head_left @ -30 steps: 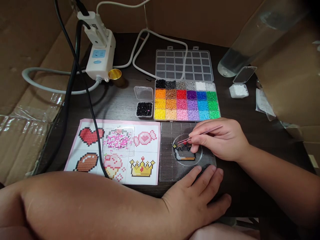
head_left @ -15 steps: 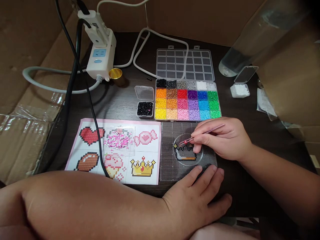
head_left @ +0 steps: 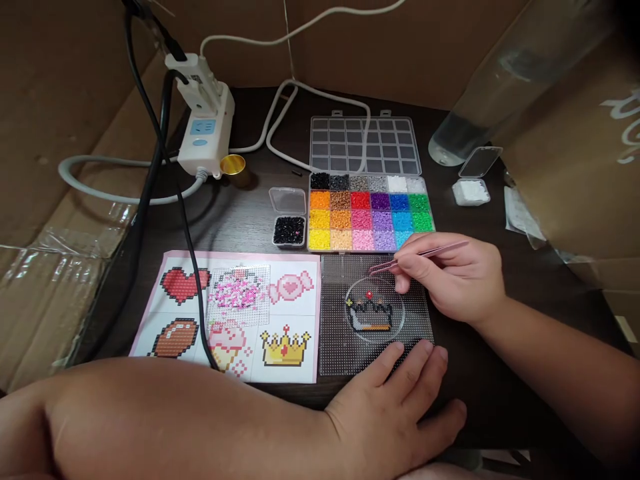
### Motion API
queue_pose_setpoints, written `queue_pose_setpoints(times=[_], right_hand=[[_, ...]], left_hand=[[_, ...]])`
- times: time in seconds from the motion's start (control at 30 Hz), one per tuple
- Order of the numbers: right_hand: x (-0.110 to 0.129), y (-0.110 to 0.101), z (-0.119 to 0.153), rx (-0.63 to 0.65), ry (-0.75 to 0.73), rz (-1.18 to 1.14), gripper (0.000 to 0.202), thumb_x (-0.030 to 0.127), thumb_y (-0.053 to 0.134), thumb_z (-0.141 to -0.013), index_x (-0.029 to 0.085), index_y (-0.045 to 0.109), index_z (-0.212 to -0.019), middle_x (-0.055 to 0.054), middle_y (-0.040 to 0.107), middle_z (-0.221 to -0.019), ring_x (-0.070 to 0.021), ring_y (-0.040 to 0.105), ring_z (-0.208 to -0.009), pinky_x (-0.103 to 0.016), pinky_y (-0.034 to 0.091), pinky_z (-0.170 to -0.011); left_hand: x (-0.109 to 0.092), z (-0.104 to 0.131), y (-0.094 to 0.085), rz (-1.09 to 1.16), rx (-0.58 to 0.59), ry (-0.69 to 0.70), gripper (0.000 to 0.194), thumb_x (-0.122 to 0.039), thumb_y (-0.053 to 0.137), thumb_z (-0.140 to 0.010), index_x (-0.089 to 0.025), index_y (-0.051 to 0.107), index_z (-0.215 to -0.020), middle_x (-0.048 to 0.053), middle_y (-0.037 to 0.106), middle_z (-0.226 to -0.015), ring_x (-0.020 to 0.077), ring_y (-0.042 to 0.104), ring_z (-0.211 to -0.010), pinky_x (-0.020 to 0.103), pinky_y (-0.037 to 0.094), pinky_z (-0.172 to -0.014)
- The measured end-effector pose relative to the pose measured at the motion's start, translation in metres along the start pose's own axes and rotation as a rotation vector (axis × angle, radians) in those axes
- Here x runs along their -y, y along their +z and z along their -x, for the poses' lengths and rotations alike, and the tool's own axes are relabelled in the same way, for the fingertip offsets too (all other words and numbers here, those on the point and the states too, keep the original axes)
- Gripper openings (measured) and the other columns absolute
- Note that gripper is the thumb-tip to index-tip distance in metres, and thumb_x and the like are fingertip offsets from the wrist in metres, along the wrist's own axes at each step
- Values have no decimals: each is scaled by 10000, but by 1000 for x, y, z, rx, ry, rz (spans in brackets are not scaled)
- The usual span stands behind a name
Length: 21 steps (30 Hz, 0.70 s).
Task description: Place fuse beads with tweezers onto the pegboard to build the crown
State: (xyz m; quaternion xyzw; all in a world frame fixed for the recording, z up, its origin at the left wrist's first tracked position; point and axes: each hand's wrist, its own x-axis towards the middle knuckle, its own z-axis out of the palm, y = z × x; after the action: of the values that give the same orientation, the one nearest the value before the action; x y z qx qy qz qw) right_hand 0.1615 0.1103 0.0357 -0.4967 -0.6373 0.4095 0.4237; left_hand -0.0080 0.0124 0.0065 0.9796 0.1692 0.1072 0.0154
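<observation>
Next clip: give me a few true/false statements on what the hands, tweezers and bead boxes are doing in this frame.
1. The right hand holds tweezers. True.
2. The tweezer tips touch the crown outline on the clear pegboard. False: they hover above and behind it, near the bead box.
3. The left hand rests its fingertips on the pegboard's near edge. True.
4. The bead box of many colours is closed. False: its clear lid lies folded back.
5. The small box of black beads sits right of the bead box. False: left.
</observation>
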Motion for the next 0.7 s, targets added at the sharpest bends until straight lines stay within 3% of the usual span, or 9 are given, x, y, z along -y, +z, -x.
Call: queue_pose_setpoints(times=[0.43, 0.7], right_hand=[[-1, 1, -3, 1, 34, -3, 170, 295, 651, -854, 201, 704, -722, 3, 661, -539, -147, 681, -598, -280, 590, -664], [-7, -2, -3, -4, 67, -81, 179, 335, 672, -839, 191, 714, -743, -12, 675, -566, -144, 664, -537, -281, 591, -583]], left_hand=[[1, 1, 2, -9, -22, 7, 407, -357, 386, -959, -343, 470, -1358, 115, 446, -1441, 284, 404, -1329, 447, 223, -1062], [-1, 2, 1, 2, -24, 1, 425, -375, 434, -937, -343, 470, -1359, 118, 427, -1456, 295, 381, -1345, 453, 208, -1082]])
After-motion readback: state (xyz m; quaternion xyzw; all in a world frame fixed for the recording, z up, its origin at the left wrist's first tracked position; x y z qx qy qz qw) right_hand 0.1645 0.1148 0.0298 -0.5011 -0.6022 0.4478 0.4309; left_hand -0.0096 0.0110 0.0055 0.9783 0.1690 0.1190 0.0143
